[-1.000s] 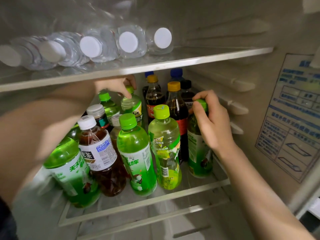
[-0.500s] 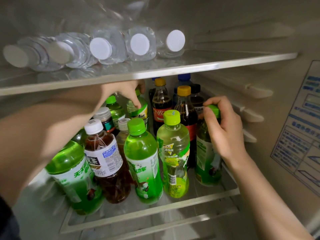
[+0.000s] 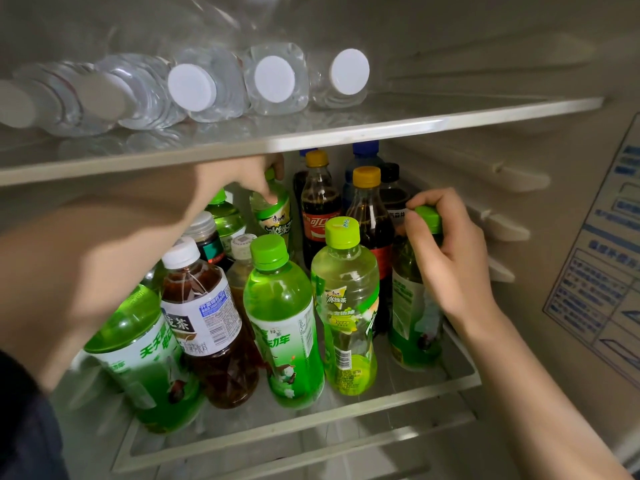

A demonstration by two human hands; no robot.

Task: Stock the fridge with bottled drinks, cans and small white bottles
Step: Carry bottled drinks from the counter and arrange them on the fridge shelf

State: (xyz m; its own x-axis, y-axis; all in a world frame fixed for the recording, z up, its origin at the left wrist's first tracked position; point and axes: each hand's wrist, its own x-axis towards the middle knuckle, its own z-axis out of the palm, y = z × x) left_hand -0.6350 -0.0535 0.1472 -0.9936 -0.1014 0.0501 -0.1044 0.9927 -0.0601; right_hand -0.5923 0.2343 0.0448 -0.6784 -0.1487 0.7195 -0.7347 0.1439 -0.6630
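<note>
Though mostly stocked by the look, not finished; dark green bottle (image 3: 412, 306) upright on the lower shelf (image 3: 311, 422), cap clasped in the curled right grip (image 3: 450, 258); pale tea bottle (image 3: 277, 220) farther back, left of that grip, neck clasped by the left grip (image 3: 239, 178); water bottles (image 3: 214, 88) above both; no cans seen.

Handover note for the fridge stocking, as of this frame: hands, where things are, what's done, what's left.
Left hand: grips the top of a green tea bottle near the back of the lower shelf.
Right hand: grips the green cap of the dark green bottle standing at the shelf's front right.
Done: water bottles lie on their sides on the upper shelf; the lower shelf holds tea and cola bottles.
Left: release both bottles. No cans or small white bottles in view.
</note>
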